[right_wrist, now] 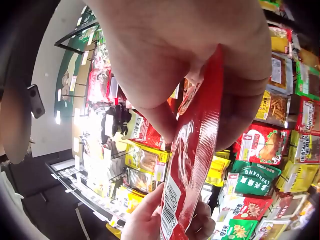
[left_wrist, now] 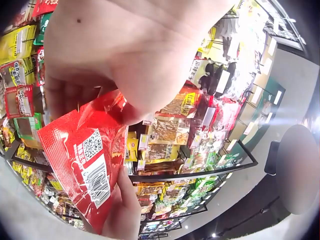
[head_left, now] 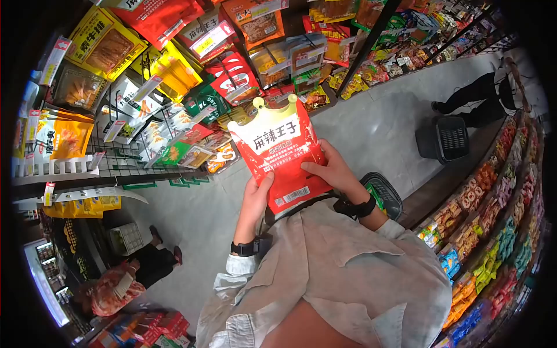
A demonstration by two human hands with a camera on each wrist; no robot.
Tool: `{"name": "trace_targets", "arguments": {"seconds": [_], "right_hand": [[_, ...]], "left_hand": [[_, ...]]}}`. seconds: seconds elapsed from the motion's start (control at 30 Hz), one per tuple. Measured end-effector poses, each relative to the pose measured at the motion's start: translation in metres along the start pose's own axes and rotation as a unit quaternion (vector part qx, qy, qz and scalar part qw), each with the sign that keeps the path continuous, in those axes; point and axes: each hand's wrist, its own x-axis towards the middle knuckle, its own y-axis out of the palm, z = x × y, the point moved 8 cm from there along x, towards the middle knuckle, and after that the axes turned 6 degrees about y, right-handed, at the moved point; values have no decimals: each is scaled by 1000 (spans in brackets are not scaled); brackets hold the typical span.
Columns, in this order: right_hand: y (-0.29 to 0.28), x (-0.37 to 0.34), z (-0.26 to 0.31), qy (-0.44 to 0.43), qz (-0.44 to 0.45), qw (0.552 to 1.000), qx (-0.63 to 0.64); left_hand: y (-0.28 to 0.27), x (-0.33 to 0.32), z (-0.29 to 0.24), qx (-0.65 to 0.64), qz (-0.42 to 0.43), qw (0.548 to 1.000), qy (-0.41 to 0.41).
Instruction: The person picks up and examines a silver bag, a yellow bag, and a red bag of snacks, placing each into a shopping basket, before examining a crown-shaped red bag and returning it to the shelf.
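Note:
Both hands hold a red snack bag (head_left: 293,185) with a yellow crown-shaped top, upright before the chest in the head view. My left hand (head_left: 253,200) grips its left edge, thumb on the printed front. On the opposite edge, my right hand (head_left: 335,171) pinches it with the thumb likewise across the front. Low on the bag is a white barcode, plain in the left wrist view beside a QR code on the red wrapper (left_wrist: 75,150). In the right wrist view the bag (right_wrist: 197,130) appears nearly edge-on, with fingers behind it.
Racks of hanging snack packs (head_left: 168,69) stand ahead and to the left. Bins of wrapped sweets (head_left: 481,232) curve along the right. A black basket (head_left: 383,194) is near my right side, another basket (head_left: 444,139) farther off beside a person in dark trousers (head_left: 481,101). Another person (head_left: 119,287) is lower left.

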Motion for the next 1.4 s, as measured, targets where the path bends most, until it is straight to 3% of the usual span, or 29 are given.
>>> {"name": "trace_targets", "arguments": {"seconds": [0.17,0.47,0.87,1.4], "right_hand": [[9,-5,-1,20,-11,1000,10],[20,-22,-17,55,-56,997,-21],[13,-43,-17,20,-126,992,5],[5,-20,8,-25,-83,995,43]], "left_hand": [[-5,-1,6,-20,9,1000,7],[-19,-5,23,-32,15,997,-66],[-6,9,16,-12,99,994,-41],[2,1,-7,-24,56,997,53]]}}
